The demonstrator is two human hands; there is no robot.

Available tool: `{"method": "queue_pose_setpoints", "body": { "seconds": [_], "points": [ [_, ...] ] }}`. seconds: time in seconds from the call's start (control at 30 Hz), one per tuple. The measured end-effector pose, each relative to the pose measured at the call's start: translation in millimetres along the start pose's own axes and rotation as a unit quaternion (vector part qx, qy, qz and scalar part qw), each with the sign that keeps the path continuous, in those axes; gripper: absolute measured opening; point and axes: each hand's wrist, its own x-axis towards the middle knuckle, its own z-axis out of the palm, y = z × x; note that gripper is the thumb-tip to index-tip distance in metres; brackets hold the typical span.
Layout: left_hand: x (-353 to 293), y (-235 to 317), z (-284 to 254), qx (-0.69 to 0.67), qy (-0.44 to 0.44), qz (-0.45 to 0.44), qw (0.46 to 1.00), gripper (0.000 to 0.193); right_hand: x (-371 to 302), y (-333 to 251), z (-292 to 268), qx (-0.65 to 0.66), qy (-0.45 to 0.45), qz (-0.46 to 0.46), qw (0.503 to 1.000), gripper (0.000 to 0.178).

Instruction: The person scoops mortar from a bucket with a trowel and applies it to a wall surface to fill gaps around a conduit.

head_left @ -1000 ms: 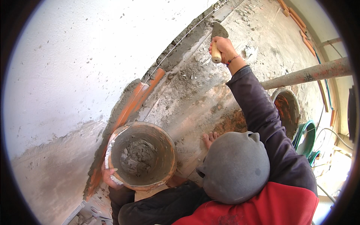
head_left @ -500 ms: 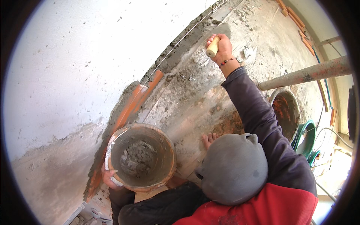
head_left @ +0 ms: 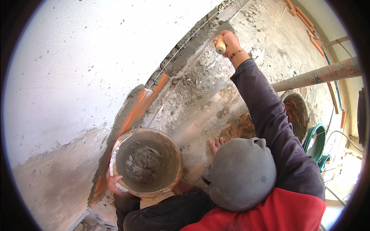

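Observation:
My right hand (head_left: 231,41) is wrapped round the pale wooden handle (head_left: 221,44) of a trowel. Its grey blade, mostly hidden by the hand, is at a strip of wet mortar (head_left: 189,52) along the foot of the white wall. On the left, a round bucket (head_left: 179,163) with a whitened rim holds a heap of grey mortar (head_left: 144,163). My left hand (head_left: 115,184) grips that rim at its near left side, thumb on top and other fingers hidden. Orange tile strips (head_left: 156,90) lie against the wall, between bucket and mortar strip.
A taut string (head_left: 181,47) runs along the wall base. To the right are a slanting pole (head_left: 316,75), a second bucket (head_left: 296,115) and a green tub (head_left: 317,142). A grey dome-like thing (head_left: 241,175) hides much of the lower middle, near a bare foot (head_left: 216,144).
My right hand has shifted slightly up and to the right with the trowel, and its handle has turned more upright. My left hand stays on the bucket rim.

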Motion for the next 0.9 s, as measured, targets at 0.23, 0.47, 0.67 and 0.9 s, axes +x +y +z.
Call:
{"method": "queue_pose_setpoints", "body": {
  "seconds": [0.23, 0.47, 0.67, 0.9],
  "points": [
    [-3.5, 3.0, 13.3, -0.038, 0.003, 0.007, 0.999, 0.067, -13.3, 9.2, 1.8, -0.145, 0.055, -0.090, 0.984, 0.022],
    [0.3, 4.8, 5.6, 0.008, -0.009, -0.006, 1.000, 0.066, -9.2, 14.1, 11.3, -0.189, 0.025, -0.061, 0.980, 0.023],
    [-0.3, 3.8, 2.2, 0.008, -0.011, -0.009, 1.000, 0.067, -5.4, 15.1, 29.3, -0.154, -0.009, -0.059, 0.986, 0.024],
    [-3.2, 3.0, 8.2, 0.025, 0.018, -0.004, 1.000, 0.068, -1.6, 9.3, 12.5, -0.179, 0.013, -0.057, 0.982, 0.025]
  ]
}}
